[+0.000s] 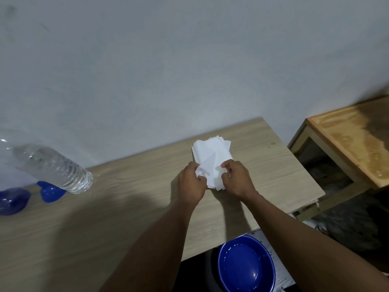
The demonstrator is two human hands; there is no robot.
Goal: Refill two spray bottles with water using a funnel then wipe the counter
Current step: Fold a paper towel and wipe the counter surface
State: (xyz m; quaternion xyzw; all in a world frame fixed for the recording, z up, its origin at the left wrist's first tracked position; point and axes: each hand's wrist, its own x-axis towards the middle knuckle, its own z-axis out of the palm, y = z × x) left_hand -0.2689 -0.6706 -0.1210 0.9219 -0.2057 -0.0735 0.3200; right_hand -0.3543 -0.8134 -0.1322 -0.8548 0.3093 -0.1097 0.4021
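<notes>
The tissues (212,148) lie as a white stack on the worktop (126,207), toward its right end and close to the wall (189,60).

Both hands are at the near edge of the stack:
- The left hand (190,182) has curled fingers and pinches the top sheet (207,165) at its left side.
- The right hand (237,178) has curled fingers and pinches the same sheet at its right side.
- The top sheet is creased and partly lifted off the stack between the two hands.

At the left end of the worktop, well apart from the tissues:
- A clear bottle (54,165) stands there and appears tilted in this wide-angle view.
- The first blue item (51,191) sits just beside its base.
- The second blue item (12,200) sits at the frame edge.
- The type of either item cannot be determined.

A blue basin (246,264) sits below the near edge of the worktop. A wooden side table (353,140) stands to the right.
</notes>
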